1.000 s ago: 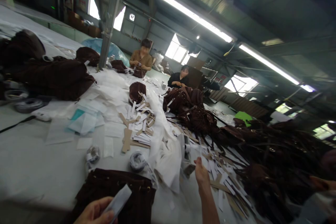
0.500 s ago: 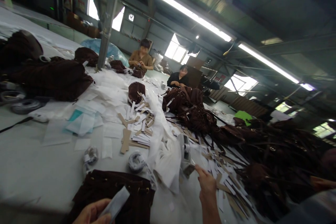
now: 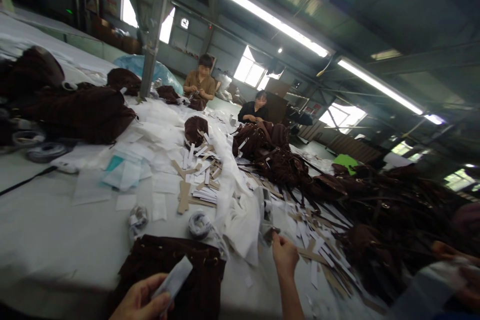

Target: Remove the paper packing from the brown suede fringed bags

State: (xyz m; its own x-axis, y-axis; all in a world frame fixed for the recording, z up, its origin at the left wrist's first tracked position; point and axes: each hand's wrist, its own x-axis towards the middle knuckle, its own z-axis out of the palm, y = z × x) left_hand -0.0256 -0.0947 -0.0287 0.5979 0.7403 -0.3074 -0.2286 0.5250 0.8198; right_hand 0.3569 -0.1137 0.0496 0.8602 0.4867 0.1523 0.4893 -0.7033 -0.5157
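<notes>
My left hand (image 3: 148,297) is closed around a pale, flat, folded strip (image 3: 174,280), holding it over a dark brown bag (image 3: 204,280) that lies at the table's front edge. My right hand (image 3: 284,255) has thumb and fingertips pinched together at the front end of a grey tape dispenser (image 3: 265,207). Whatever is between those fingertips is too small to make out. Just beyond the bag are a coiled, wrapped strap (image 3: 198,225) and a second wrapped bundle (image 3: 138,219). White wrapping sheet (image 3: 240,230) lies bunched beside the dispenser.
Card and paper strips (image 3: 204,185) are scattered mid-table, with more right of the dispenser. Brown bags (image 3: 270,155) with straps are heaped at right; others (image 3: 78,112) lie at left. A metal post (image 3: 153,30) rises from the table. Two people sit across; another person's hand (image 3: 470,280) shows at right.
My left hand has moved slightly right and up in view with the strip. My right hand has shifted a little left and remains pinched at the dispenser. The view has turned slightly.
</notes>
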